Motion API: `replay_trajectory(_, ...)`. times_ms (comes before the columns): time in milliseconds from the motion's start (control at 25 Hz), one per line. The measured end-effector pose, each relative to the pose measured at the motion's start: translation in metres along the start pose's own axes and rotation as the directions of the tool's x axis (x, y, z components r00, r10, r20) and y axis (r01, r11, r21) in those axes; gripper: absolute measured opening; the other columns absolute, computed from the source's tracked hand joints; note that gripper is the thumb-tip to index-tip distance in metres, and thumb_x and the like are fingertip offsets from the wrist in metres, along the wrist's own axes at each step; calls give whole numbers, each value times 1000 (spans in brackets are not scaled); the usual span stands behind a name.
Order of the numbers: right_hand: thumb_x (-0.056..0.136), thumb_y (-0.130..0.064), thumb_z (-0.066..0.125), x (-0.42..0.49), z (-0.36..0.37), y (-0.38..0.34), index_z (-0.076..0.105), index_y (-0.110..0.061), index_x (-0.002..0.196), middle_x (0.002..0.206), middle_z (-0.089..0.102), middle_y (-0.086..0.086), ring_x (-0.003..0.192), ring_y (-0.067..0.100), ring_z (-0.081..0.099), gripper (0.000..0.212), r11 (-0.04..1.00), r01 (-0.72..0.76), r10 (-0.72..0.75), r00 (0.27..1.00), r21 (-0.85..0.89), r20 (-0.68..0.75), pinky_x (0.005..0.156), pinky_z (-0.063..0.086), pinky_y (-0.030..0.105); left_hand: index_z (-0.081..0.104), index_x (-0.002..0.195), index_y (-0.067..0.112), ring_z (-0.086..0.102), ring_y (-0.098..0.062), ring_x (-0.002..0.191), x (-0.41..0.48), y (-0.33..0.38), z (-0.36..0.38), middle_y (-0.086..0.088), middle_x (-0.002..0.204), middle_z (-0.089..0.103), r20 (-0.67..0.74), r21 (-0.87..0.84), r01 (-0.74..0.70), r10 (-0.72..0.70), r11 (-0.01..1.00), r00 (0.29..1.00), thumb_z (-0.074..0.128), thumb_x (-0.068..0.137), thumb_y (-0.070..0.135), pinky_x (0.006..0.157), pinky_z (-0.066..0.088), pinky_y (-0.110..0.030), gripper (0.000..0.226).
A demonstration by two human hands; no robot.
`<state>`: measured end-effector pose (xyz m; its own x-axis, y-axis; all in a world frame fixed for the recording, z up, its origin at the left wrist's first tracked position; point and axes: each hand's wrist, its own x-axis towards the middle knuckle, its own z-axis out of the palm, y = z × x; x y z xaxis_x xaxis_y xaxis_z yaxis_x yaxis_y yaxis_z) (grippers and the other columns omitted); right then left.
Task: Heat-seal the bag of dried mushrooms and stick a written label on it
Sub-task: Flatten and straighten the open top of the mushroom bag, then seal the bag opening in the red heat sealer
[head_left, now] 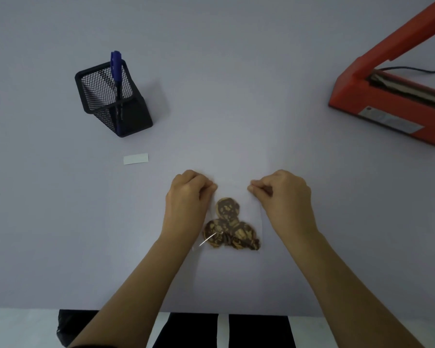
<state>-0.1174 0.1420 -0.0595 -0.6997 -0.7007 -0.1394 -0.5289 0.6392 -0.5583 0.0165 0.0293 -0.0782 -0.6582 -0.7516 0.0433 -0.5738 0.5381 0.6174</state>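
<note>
A clear plastic bag (232,192) lies flat on the table in front of me, with three dried mushrooms (230,226) bunched at its near end. My left hand (189,197) pinches the bag's left edge near the top. My right hand (284,197) pinches the right edge at the same height. A blank white label (135,159) lies flat to the left. A blue marker (116,79) stands in a black mesh pen holder (111,96) at the far left. The orange heat sealer (392,96) sits at the far right with its arm raised.
The grey table (236,71) runs to a near edge along the bottom of the view. A black cable (412,69) trails behind the sealer. A black object (65,325) shows below the table edge at the lower left.
</note>
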Motion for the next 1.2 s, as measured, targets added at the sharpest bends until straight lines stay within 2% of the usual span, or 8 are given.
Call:
replay_trajectory(200, 83, -21, 68, -7, 10, -5, 72, -16, 95, 93, 55, -1, 67, 1, 48, 13, 979, -159, 169, 983, 129, -73, 58, 31, 4, 64, 99, 7, 53, -24, 94, -3, 22, 3, -8, 106, 55, -68, -24, 340, -340, 940, 938, 65, 85, 18, 79, 42, -30, 18)
replay_trajectory(400, 84, -20, 65, -7, 13, -11, 57, -14, 115, 102, 55, 1, 81, 16, 58, 32, 932, -290, 311, 948, 219, -68, 73, 43, 25, 49, 112, 7, 54, -26, 95, 1, 31, -5, -11, 106, 57, -28, 24, 502, -502, 864, 865, 65, 85, 27, 77, 36, -29, 37)
replay_trajectory(520, 87, -15, 59, -8, 19, -16, 61, -11, 109, 92, 65, 2, 81, 14, 57, 22, 933, -294, 314, 947, 210, -70, 76, 46, 23, 51, 109, 6, 56, -29, 98, 5, 32, -8, -12, 104, 61, 28, -25, 559, -559, 829, 829, 67, 84, 27, 81, 42, -34, 37)
replay_trajectory(600, 88, -14, 57, -11, 20, -20, 64, -8, 107, 95, 68, 5, 84, 17, 61, 20, 922, -300, 327, 942, 243, -75, 78, 48, 24, 53, 109, 5, 57, -29, 99, 6, 34, -8, -13, 104, 63, 67, -97, 594, -590, 799, 805, 68, 83, 24, 85, 46, -38, 36)
replay_trajectory(720, 88, -16, 60, -13, 16, -20, 66, -6, 104, 96, 70, 9, 85, 17, 63, 20, 896, -317, 344, 938, 310, -37, 82, 51, 28, 60, 102, 6, 59, -29, 97, 8, 29, -7, -12, 102, 63, 148, -78, 581, -566, 810, 811, 66, 84, 23, 85, 49, -39, 25)
replay_trajectory(920, 85, -18, 64, -25, -9, -19, 69, -13, 91, 84, 67, -1, 78, 10, 59, 9, 845, -356, 348, 933, 398, 96, 69, 43, 14, 60, 89, 7, 58, -27, 83, 9, 27, -20, -10, 89, 62, 255, -34, 417, -396, 908, 882, 58, 89, 25, 76, 49, -37, 18)
replay_trajectory(1040, 86, -18, 63, -32, -21, -13, 67, -14, 88, 82, 68, -2, 77, 10, 63, 5, 765, -410, 371, 911, 497, 181, 71, 44, 16, 58, 87, 8, 60, -22, 73, 11, 29, -31, -3, 76, 63, 343, -190, 423, -344, 886, 874, 59, 89, 25, 69, 50, -33, 17)
replay_trajectory(1200, 87, -14, 63, -41, -45, 1, 65, -17, 84, 81, 69, 1, 73, 7, 67, 5, 602, -441, 361, 894, 666, 266, 75, 48, 20, 67, 96, 11, 68, -13, 78, 19, 35, -45, -3, 82, 73, 550, -402, 448, -180, 799, 815, 63, 87, 23, 75, 52, -26, 15)
